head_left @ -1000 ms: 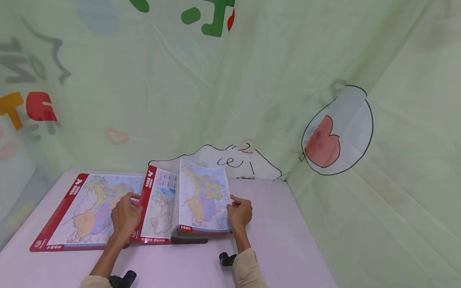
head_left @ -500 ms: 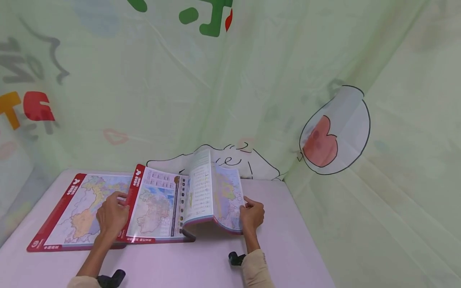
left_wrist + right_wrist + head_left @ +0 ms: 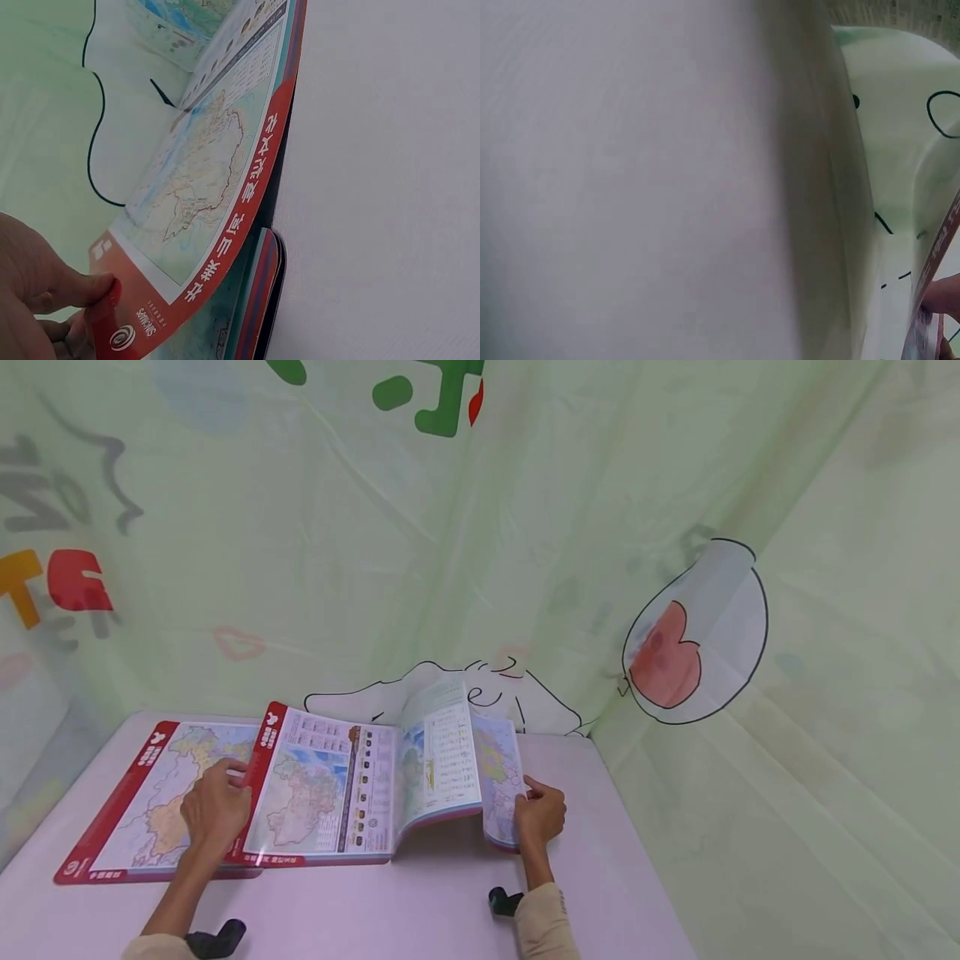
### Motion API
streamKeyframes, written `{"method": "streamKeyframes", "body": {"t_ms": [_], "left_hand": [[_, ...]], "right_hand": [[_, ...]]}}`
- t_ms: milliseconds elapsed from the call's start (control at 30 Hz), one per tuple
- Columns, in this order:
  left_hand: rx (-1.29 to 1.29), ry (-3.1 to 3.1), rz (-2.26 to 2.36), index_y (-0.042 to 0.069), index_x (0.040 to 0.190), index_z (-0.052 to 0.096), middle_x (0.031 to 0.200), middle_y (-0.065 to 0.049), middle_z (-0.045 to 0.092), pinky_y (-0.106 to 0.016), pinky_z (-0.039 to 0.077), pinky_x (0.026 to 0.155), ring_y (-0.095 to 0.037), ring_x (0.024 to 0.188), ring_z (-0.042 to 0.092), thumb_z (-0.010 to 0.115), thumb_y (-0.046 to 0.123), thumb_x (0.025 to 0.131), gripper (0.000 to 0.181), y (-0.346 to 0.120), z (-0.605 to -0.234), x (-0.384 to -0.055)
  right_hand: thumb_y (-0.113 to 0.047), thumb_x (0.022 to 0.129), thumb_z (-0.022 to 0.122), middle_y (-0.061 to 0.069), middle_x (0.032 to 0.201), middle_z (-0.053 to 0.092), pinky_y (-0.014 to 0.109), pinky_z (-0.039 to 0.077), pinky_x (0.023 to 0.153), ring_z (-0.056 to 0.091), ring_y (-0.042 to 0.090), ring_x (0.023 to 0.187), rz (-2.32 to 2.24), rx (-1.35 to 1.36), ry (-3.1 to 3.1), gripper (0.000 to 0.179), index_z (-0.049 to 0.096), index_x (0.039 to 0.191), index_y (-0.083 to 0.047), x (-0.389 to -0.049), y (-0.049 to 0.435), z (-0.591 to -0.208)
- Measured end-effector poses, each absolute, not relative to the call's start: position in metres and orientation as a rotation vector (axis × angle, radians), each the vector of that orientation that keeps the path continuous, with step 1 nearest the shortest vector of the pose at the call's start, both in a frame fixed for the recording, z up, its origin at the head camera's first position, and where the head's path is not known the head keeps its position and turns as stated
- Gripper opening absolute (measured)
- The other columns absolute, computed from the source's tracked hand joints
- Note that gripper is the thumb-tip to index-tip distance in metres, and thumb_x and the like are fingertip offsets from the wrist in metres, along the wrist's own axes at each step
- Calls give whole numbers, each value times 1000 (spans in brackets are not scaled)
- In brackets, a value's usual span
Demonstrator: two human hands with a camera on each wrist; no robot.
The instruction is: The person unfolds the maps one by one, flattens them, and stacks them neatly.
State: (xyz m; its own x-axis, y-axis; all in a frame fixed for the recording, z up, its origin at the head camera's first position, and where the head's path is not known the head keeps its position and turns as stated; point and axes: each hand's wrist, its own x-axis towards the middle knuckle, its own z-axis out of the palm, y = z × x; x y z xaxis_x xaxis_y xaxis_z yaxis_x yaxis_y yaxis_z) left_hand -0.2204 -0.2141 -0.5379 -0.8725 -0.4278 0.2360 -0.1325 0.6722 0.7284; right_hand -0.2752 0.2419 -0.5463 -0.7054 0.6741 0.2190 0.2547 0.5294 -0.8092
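A red-bordered folding map (image 3: 307, 793) stands partly unfolded between my hands, one middle panel rising above the table with writing on its face. My left hand (image 3: 213, 806) pinches its red left edge; in the left wrist view the thumb (image 3: 90, 289) presses on the lower corner near the printed logo. My right hand (image 3: 540, 814) grips the right edge of the far map panel (image 3: 498, 777). In the right wrist view only part of that hand (image 3: 946, 296) shows at the right border. A second red-bordered map (image 3: 123, 822) lies flat at the left, partly under the folding one.
The pale table (image 3: 420, 910) carries both maps. Light green hanging sheets (image 3: 337, 568) with printed drawings surround it at the back and right. Black wrist devices (image 3: 217, 939) sit by the cuffs.
My hands have moved apart, the left one leftward and the right one rightward. The folding map has opened wider, showing more of its left panel and the raised written panel.
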Motion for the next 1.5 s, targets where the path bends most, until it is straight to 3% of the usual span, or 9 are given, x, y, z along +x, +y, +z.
{"method": "streamKeyframes", "body": {"t_ms": [600, 967, 1100, 1367, 1500], "left_hand": [[486, -2555, -1035, -9, 122, 61, 111, -35, 67, -58, 48, 77, -49, 87, 65, 67, 8, 88, 38, -235, -541, -219], [491, -2580, -1003, -11, 122, 63, 112, -36, 68, -57, 51, 74, -51, 91, 66, 67, 8, 88, 40, -250, -544, -225], [490, -2594, -997, -11, 122, 63, 113, -36, 67, -57, 51, 74, -52, 93, 65, 67, 9, 88, 40, -256, -545, -225], [519, -2605, -991, -13, 122, 62, 112, -37, 67, -58, 49, 77, -52, 94, 65, 66, 9, 88, 41, -263, -544, -226], [539, -2600, -995, -14, 122, 62, 113, -37, 66, -59, 48, 78, -52, 93, 65, 67, 9, 87, 42, -268, -545, -225]], "right_hand": [[3, 73, 65, 11, 79, 71, 38, 36, 60, 60, 31, 69, 884, -816, -2281, 40, 81, 105, -16, -291, 297, -580], [3, 72, 61, 17, 83, 73, 50, 44, 58, 66, 42, 74, 822, -761, -2306, 38, 81, 102, -9, -290, 312, -551], [3, 73, 61, 19, 84, 73, 51, 44, 56, 66, 44, 74, 786, -756, -2320, 36, 80, 102, -8, -294, 322, -551], [4, 73, 58, 25, 86, 73, 52, 45, 59, 66, 47, 78, 805, -745, -2316, 34, 79, 100, 0, -270, 314, -511], [3, 75, 58, 25, 92, 74, 52, 46, 63, 67, 47, 82, 809, -770, -2330, 34, 78, 102, 0, -271, 322, -519]]}}
